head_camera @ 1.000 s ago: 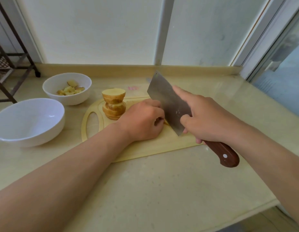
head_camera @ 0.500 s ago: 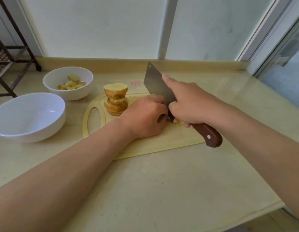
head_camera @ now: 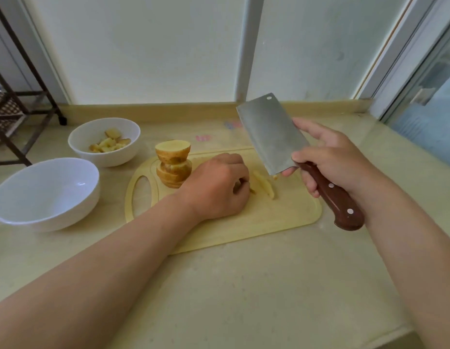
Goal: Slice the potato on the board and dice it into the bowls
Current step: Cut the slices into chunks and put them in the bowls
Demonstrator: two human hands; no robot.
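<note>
A stack of potato slices (head_camera: 173, 165) stands at the left end of the pale cutting board (head_camera: 289, 212). My left hand (head_camera: 216, 185) lies curled on the board over a potato piece that it mostly hides. A cut potato strip (head_camera: 264, 187) lies just right of its fingers. My right hand (head_camera: 329, 157) grips the brown handle of a cleaver (head_camera: 271, 134), whose blade is lifted above the board, tilted up and to the left. A small white bowl (head_camera: 85, 144) at the back left holds several potato dice. A larger white bowl (head_camera: 47, 195) at the left holds nothing.
A dark metal rack (head_camera: 20, 107) stands at the far left beside the counter. White wall panels rise behind a low ledge. A glass door is at the right. The counter's front edge runs at the lower right (head_camera: 385, 336).
The cleaver came down through the potato piece beside my left hand, then rose and swung right. A cut strip now lies exposed on the board. My left hand stayed in place.
</note>
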